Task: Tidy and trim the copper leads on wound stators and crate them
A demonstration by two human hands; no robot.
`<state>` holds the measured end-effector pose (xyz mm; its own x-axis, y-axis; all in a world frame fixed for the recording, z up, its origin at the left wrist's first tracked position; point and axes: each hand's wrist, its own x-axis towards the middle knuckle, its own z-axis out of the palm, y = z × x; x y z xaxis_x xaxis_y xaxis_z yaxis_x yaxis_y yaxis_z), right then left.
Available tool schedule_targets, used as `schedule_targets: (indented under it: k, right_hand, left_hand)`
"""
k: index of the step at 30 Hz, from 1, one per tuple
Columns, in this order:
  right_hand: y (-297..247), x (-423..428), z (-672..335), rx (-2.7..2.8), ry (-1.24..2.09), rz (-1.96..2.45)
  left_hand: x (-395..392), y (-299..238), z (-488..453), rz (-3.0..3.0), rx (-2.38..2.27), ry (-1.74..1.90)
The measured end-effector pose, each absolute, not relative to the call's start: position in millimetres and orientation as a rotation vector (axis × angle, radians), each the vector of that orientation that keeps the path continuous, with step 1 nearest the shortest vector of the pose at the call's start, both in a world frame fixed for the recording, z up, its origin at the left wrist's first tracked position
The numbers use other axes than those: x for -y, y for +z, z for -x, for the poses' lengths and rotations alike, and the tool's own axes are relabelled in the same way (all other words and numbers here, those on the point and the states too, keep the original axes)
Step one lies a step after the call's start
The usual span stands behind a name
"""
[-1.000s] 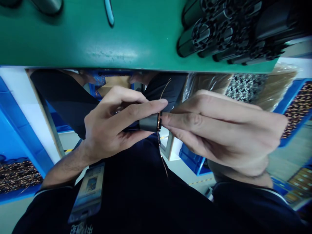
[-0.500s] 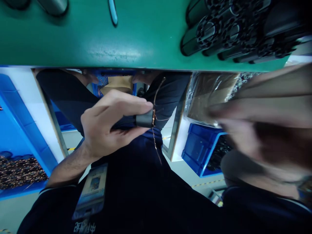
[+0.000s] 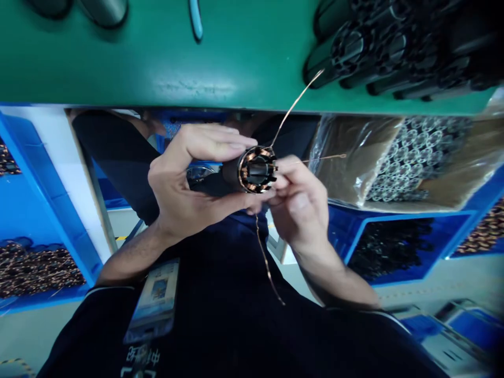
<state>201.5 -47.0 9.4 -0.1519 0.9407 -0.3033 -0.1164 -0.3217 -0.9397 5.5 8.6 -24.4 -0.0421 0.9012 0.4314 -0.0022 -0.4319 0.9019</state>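
In front of the green bench's [image 3: 252, 68] near edge, the left hand [image 3: 179, 181] clamps the copper-wound core [image 3: 252, 176], the right hand [image 3: 301, 205] curls at its wired end, grip unclear, and beyond, green surface separates the blue tool [image 3: 196, 21] from black cylinders [image 3: 354, 50].

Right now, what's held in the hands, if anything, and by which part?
Left hand holds the copper-wound cylinder by its outer side, between thumb and fingers. Right hand is at its wound end; whether it grips there can't be told.
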Motion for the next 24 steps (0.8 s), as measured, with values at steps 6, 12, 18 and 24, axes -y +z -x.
schedule_targets:
  k: [6,12,18,24]
  right_hand:
    - [15.1,29.2,-182.8,0.975,1.708,1.219]
    - [16.8,32.8,-189.3,1.185,1.395,1.463]
    - [14.6,23.4,-182.4,1.235,1.382,1.432]
    - [11.9,22.0,-186.4,1.026,1.540,1.155]
  left_hand:
    - [-12.2,-32.4,-0.6,-1.603,-0.938,1.550]
    - [-28.6,-32.8,38.8,-1.728,-0.768,1.406]
    - [-22.0,-5.2,21.1,-1.617,-0.918,1.398]
    - [-21.2,-47.0,8.0,-1.127,-0.861,1.509]
